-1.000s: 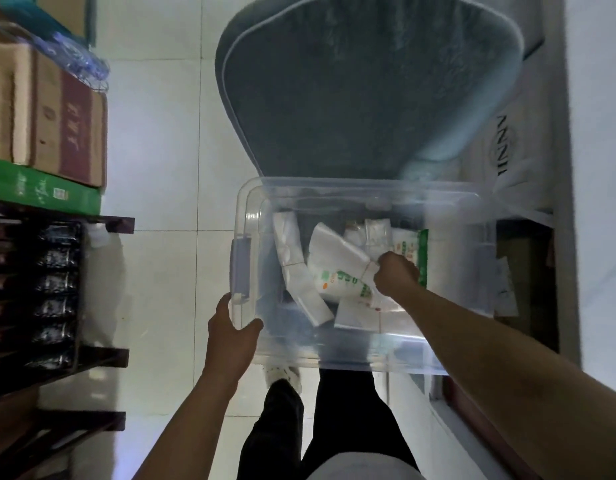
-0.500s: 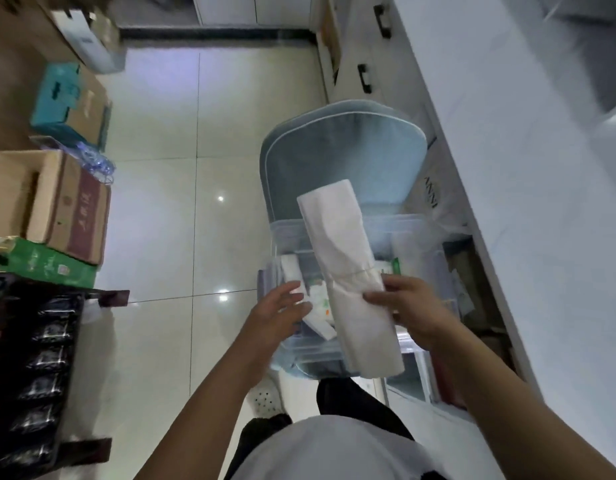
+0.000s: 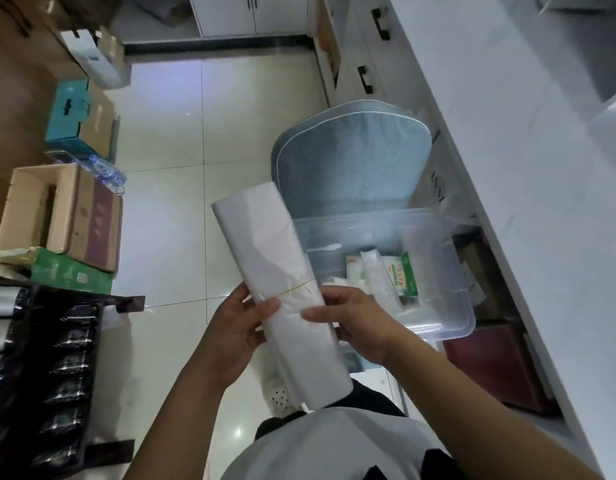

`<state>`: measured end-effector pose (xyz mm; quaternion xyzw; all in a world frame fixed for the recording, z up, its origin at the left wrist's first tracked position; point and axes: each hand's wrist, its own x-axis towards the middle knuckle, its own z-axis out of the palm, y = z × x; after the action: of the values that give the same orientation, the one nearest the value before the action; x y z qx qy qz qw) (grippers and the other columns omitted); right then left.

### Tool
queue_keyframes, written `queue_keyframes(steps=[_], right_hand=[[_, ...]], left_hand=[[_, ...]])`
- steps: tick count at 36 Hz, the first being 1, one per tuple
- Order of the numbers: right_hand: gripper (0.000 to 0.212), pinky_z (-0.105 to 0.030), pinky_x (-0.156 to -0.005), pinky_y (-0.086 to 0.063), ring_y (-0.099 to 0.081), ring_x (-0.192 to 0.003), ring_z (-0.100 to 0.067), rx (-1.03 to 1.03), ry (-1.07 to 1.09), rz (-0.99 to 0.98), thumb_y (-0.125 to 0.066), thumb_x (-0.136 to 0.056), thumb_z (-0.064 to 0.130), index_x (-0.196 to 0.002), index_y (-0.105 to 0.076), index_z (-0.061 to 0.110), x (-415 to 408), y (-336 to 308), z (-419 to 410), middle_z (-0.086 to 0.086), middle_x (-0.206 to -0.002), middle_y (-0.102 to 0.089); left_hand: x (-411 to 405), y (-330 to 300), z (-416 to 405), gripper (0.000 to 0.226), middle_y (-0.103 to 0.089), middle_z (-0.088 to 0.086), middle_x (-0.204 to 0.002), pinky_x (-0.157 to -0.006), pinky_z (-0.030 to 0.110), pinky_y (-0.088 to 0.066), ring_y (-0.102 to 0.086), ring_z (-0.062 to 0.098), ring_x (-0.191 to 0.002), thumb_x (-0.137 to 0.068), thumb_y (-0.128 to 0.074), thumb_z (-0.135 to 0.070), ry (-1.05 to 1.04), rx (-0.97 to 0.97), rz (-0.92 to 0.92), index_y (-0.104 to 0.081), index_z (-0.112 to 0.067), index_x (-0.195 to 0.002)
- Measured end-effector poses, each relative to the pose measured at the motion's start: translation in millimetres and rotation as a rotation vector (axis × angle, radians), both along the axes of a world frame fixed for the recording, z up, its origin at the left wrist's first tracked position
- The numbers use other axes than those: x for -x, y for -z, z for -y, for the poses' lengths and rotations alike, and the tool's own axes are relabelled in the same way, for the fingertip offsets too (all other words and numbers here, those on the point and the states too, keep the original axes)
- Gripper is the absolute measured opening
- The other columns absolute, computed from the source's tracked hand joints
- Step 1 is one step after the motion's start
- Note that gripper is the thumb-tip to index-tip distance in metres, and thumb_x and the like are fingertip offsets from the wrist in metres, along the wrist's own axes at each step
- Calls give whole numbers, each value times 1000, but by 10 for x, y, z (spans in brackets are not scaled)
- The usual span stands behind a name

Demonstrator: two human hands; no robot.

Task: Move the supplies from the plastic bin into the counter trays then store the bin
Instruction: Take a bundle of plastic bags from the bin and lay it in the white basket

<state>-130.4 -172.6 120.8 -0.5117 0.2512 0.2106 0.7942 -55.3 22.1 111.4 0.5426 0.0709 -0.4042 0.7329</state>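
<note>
Two hands, left hand (image 3: 235, 327) and right hand (image 3: 360, 323), grasped one banded bundle (image 3: 279, 271) just left of one plastic bin (image 3: 452, 289).

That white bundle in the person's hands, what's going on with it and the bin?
A person holds a long white bundle of what look like plastic bags, bound with a rubber band, gripping it with the left hand and the right hand. It is lifted clear of the clear plastic bin, which sits on a chair beside the white counter. Several packets remain in the bin, so unloading isn't finished.
</note>
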Motion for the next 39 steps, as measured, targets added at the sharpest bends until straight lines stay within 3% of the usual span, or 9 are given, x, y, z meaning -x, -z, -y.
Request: queue_keyframes(steps=[3, 6, 11, 14, 19, 24, 29, 35, 39], right_hand=[[33, -33, -74, -58, -70, -90, -20, -6, -73, -30, -77, -78, 17, -110, -73, 15, -189, 210, 25, -5, -102, -75], [30, -31, -66, -57, -68, -85, -20, 20, -7, -144, -77, -81, 25, -109, -73, 15, -356, 562, 201, -8, -99, -72], [45, -33, -71, -49, -61, -82, -23, 358, -15, -467, -78, -80, 24, -121, -64, 10, -411, 1620, 658, -14, -106, -68], [63, -30, -81, -42, -59, -101, -27, 576, -150, -570, -81, -76, 29, -132, -58, 11, -412, 2238, 787, -14, -130, -60], [85, -35, -104, -37, -47, -130, -31, 771, -382, -515, -78, -77, 41, -146, -39, 13, -633, 2910, 699, -11, -147, -47], [70, -31, -84, -40, -60, -111, -35, 857, -459, -439, -76, -77, 40, -134, -48, 11, -1006, 3266, 455, -14, -126, -62], [60, -44, -95, -50, -61, -112, -35, 909, -574, -505, -69, -85, 35, -134, -46, 9, -1352, 3447, 311, -14, -126, -61], [55, -48, -97, -48, -58, -116, -37, 1005, -689, -477, -56, -92, 20, -142, -36, 6, -1361, 3471, 307, -16, -128, -59], [61, -43, -89, -52, -62, -107, -33, 1012, -685, -478, -60, -87, 19, -143, -36, 11, -1264, 3455, 414, -12, -119, -62]], left_hand=[[-16, 77, -73, 48, -72, 11, -121, -75, 38, -60, -72, 27, -99, -73, -80, -18, -107, -86, -14, -69, -21, -120], [-1, 157, -176, 46, -74, 6, -114, -67, 33, -59, -73, 20, -90, -68, -81, -22, -222, -172, -55, -73, -26, -114], [48, 404, -301, 49, -75, 4, -113, -65, 29, -58, -74, 17, -91, -66, -83, -27, -365, -301, -105, -73, -28, -114], [82, 618, -325, 54, -75, 4, -114, -66, 29, -58, -74, 17, -97, -64, -84, -30, -437, -375, -131, -72, -26, -117], [142, 946, -314, 56, -77, 2, -110, -63, 28, -58, -74, 14, -94, -60, -83, -30, -538, -461, -179, -72, -28, -115], [127, 1154, -245, 40, -76, 5, -111, -65, 29, -58, -74, 21, -96, -78, -76, -15, -558, -495, -244, -72, -29, -115], [72, 1243, -168, 37, -77, 5, -109, -65, 27, -58, -75, 22, -95, -80, -74, -13, -573, -505, -297, -73, -30, -113], [10, 1254, -78, 48, -77, 7, -108, -66, 30, -58, -75, 25, -96, -65, -81, -24, -568, -512, -326, -73, -31, -112], [-24, 1219, -43, 40, -78, 6, -106, -65, 28, -59, -75, 24, -93, -76, -77, -14, -507, -529, -305, -74, -34, -110]])
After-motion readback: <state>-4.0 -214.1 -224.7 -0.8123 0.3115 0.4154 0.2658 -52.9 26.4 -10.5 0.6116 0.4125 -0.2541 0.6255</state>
